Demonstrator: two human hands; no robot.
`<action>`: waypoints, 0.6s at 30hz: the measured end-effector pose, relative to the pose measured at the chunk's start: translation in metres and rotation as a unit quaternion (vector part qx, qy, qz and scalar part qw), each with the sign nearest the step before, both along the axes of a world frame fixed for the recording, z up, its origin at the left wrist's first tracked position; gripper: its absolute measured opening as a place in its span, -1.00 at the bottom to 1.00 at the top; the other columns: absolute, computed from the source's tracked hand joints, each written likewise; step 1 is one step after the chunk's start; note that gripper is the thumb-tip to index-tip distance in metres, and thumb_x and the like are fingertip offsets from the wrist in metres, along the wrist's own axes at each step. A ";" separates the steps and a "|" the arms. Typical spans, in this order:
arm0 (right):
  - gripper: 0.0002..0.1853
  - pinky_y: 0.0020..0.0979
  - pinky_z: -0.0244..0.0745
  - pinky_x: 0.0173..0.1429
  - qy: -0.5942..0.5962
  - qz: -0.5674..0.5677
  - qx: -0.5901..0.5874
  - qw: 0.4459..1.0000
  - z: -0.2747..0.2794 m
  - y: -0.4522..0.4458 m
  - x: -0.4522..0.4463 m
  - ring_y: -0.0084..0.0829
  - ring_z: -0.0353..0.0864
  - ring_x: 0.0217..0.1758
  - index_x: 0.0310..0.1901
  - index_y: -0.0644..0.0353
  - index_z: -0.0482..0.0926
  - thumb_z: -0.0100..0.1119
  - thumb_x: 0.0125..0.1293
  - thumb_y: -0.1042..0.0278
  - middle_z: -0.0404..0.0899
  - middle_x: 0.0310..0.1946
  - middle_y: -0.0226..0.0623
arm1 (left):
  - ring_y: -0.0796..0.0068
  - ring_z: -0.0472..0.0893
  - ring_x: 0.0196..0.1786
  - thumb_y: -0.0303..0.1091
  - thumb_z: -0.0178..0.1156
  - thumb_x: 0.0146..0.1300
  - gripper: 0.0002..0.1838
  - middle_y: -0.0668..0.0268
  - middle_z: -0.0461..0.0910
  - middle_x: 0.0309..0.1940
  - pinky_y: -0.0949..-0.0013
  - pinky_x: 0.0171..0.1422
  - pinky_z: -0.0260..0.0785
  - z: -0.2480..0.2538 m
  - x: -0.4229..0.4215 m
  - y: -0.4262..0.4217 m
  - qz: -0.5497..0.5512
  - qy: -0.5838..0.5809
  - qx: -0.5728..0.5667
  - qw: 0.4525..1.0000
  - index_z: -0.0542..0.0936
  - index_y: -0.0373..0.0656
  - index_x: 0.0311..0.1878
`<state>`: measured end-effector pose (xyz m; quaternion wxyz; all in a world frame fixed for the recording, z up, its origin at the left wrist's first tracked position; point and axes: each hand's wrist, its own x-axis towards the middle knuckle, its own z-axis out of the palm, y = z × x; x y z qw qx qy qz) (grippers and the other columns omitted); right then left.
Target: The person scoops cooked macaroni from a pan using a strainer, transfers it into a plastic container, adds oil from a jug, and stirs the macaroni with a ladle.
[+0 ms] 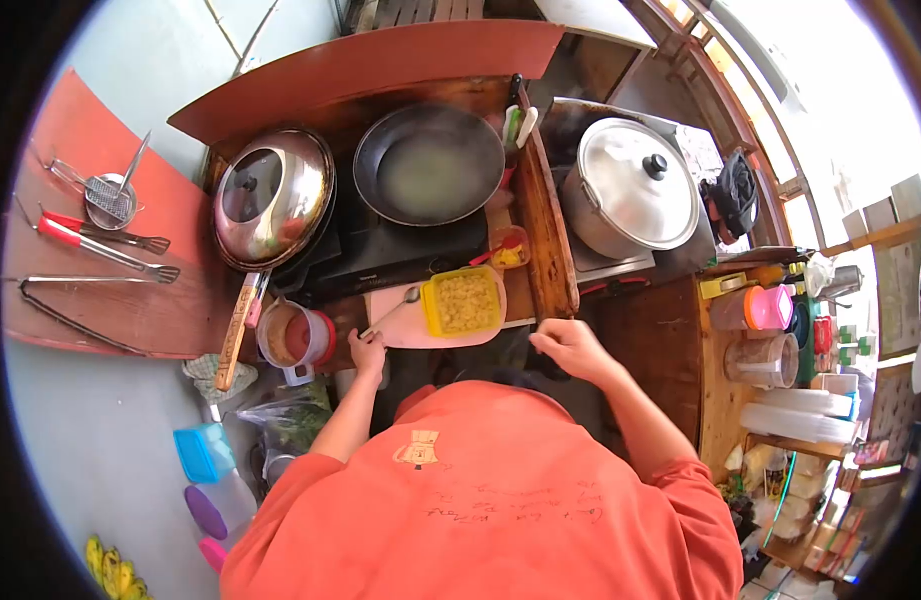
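Observation:
My left hand (368, 351) is closed at the near left edge of a pink cutting board (389, 338), its fingers around the handle end of a metal spoon (412, 296). The spoon slants across the board. A yellow plastic container (463, 302) filled with a pale, crumbly or chopped food stands on the board's right part. My right hand (573, 348) is curled closed in front of the counter's front edge, right of the board; whatever it may hold is hidden.
A wok (426, 170) with cloudy liquid and a lidded pan (271, 200) stand on the stove (406, 260). A large lidded pot (636, 190) is at right. Left of the board are a plastic jug (286, 335) and a long wooden handle (233, 340).

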<state>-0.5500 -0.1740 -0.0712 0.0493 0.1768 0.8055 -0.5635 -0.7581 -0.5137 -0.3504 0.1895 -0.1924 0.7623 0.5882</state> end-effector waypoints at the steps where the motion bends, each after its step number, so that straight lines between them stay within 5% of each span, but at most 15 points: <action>1: -0.70 -0.37 0.39 -0.34 -0.028 0.003 -0.002 1.000 -0.045 -0.005 0.000 -0.58 0.42 -0.47 -0.40 0.34 0.56 0.21 0.39 0.25 0.50 -0.59 -0.30 | 0.34 0.64 -0.18 -0.41 0.28 0.29 -0.19 0.01 0.57 0.07 0.32 -0.11 0.56 -0.003 0.004 -0.006 -0.007 0.006 -0.023 1.000 0.06 -0.28 0.50; 5: -0.69 -0.26 0.48 -0.26 -0.064 -0.012 0.033 0.997 -0.097 -0.031 0.001 -0.29 0.63 -0.41 -0.33 0.34 0.62 0.21 0.36 0.20 0.64 -0.50 -0.13 | 0.27 0.67 -0.11 -0.40 0.27 0.29 -0.23 -0.01 0.60 0.07 0.29 -0.06 0.55 0.041 0.021 -0.016 -0.027 -0.015 -0.078 0.996 0.12 -0.29 0.48; 7: -0.70 -0.24 0.51 -0.24 -0.060 -0.037 0.025 0.997 -0.102 -0.032 0.010 -0.21 0.67 -0.38 -0.32 0.33 0.64 0.21 0.35 0.20 0.65 -0.47 -0.09 | 0.27 0.68 -0.07 -0.39 0.28 0.28 -0.27 -0.01 0.62 0.07 0.26 -0.04 0.53 0.040 0.031 -0.028 -0.100 0.089 -0.228 0.964 0.19 -0.29 0.45; 9: -0.69 -0.21 0.52 -0.24 -0.079 -0.065 0.038 0.994 -0.109 -0.029 0.019 -0.15 0.68 -0.36 -0.31 0.33 0.64 0.23 0.34 0.18 0.67 -0.46 -0.07 | 0.27 0.71 -0.18 -0.38 0.27 0.28 -0.37 0.03 0.66 -0.04 0.27 -0.07 0.54 0.075 0.040 -0.016 -0.137 0.163 -0.249 0.945 0.30 -0.29 0.38; 12: -0.68 -0.15 0.54 -0.23 -0.124 -0.123 0.053 0.983 -0.112 -0.025 0.044 -0.10 0.69 -0.35 -0.29 0.27 0.66 0.23 0.31 0.12 0.66 -0.46 -0.02 | 0.32 0.72 -0.29 -0.35 0.24 0.33 -0.59 0.09 0.72 -0.26 0.31 -0.13 0.55 0.110 0.049 -0.001 -0.248 0.216 -0.138 0.934 0.49 -0.33 0.19; 18: -0.63 -0.02 0.58 0.02 -0.206 -0.183 0.127 0.953 -0.128 -0.018 0.149 0.03 0.70 -0.09 -0.25 0.23 0.70 0.09 0.30 0.07 0.70 -0.24 0.05 | 0.41 0.67 -0.33 -0.43 0.23 0.36 -0.84 0.16 0.72 -0.33 0.37 -0.16 0.53 0.140 0.077 0.068 -0.479 0.294 0.001 0.827 0.67 -0.31 -0.09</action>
